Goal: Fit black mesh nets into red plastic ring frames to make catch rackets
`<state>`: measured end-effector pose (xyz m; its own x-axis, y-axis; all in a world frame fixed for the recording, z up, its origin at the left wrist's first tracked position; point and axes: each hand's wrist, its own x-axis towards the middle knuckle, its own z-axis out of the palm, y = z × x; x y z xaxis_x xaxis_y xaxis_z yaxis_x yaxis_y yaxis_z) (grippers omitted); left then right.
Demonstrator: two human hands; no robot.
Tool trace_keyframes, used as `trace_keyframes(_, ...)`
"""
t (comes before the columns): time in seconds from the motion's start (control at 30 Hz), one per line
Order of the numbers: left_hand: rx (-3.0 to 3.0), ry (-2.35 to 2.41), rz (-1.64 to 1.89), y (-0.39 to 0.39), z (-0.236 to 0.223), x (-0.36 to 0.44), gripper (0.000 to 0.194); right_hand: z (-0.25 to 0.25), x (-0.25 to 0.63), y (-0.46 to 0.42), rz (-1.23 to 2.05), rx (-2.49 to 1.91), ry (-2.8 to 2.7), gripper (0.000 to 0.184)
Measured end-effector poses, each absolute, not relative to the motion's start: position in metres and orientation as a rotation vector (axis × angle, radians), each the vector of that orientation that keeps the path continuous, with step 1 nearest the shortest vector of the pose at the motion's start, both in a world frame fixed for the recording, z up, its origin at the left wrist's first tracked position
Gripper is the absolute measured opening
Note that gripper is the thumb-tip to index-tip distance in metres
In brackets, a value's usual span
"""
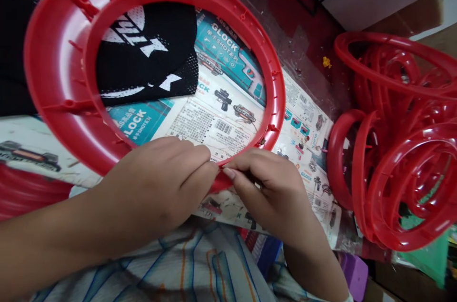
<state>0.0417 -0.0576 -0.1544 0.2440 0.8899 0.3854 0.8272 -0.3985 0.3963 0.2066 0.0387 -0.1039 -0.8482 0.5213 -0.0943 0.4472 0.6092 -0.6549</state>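
Observation:
A large red plastic ring [57, 73] with small pegs and ribs along its inner channel lies tilted in front of me. At its near edge, my left hand [167, 178] is closed over the rim, its fingertips hidden from view. Just to the right, my right hand [273, 187] pinches at the same rim with thumb and forefinger, the two hands nearly touching. Whether a small piece sits between those fingertips cannot be made out. Through the ring's opening show a black cloth with white print [150, 61] and printed card sheets [189, 123].
Several more red rings [378, 149] are piled at the right. A small yellow scrap [326, 62] lies on the dark red surface beyond. Red curved parts [28, 192] sit at the left edge, and a purple object [353, 276] is low at the right.

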Motion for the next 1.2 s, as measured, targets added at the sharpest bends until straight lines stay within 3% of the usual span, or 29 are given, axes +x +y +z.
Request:
trace_keyframes(0.17,2.307,1.652,0.799,-0.062,-0.158,0.036,0.014,-0.107,0.209,0.038,0.687,-0.719,-2.912,0.021)
trace_keyframes(0.43,2.211,1.618,0.827,-0.062,-0.158,0.037,0.018,-0.106,0.213,0.042,0.812,-0.734,-2.885,0.02)
trace_keyframes(0.63,2.286,1.655,0.906,-0.058,-0.154,0.041,0.015,-0.105,0.212,0.041,0.677,-0.663,-2.878,0.016)
trace_keyframes(0.9,2.2,1.64,0.954,-0.055,-0.149,0.038,0.019,-0.109,0.208,0.037,0.529,-0.621,-2.914,0.024)
trace_keyframes(1.07,1.798,1.6,1.13,-0.059,-0.134,0.03,0.008,-0.109,0.208,0.036,0.467,-0.629,-2.947,0.025)
trace_keyframes(1.2,1.194,1.536,1.463,-0.071,-0.127,0.02,0.018,-0.11,0.208,0.039,0.494,-0.622,-2.911,0.025)
